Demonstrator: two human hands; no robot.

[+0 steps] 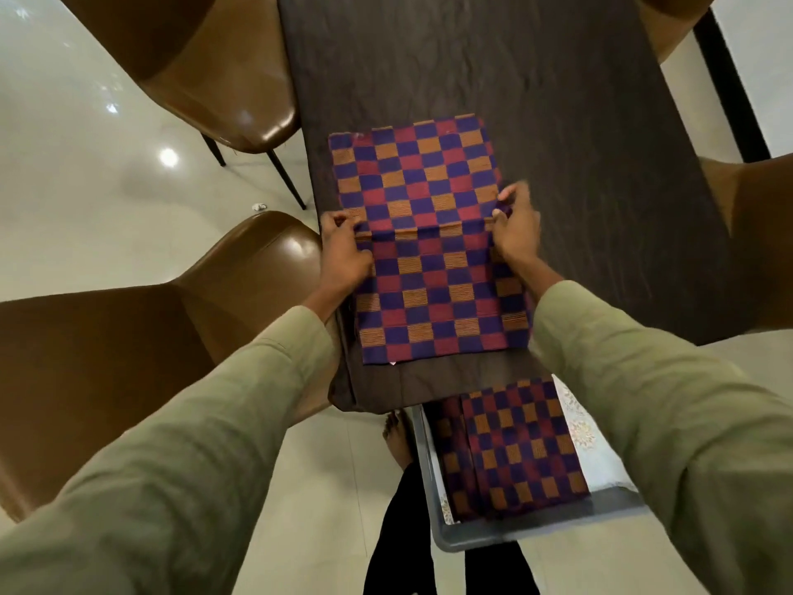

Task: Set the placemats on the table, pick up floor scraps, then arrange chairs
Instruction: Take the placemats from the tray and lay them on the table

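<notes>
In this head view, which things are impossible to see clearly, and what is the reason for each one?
- Right hand: fingertips motion-blurred.
- Placemat side edges: partly covered by both hands; left hand.
- Tray contents: how many folded mats, hidden by stacking and the right sleeve.
- Floor speck: too small to identify.
- Right-side chairs: cut by the frame edge.

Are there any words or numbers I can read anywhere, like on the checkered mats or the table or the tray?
None: no words, numbers or signs show anywhere.
The checkered placemat held by the left hand and right hand has only colored squares.
The small white tag at its near edge is too small to read.
The white cloth in the gray tray shows a flower pattern, no letters.
</notes>
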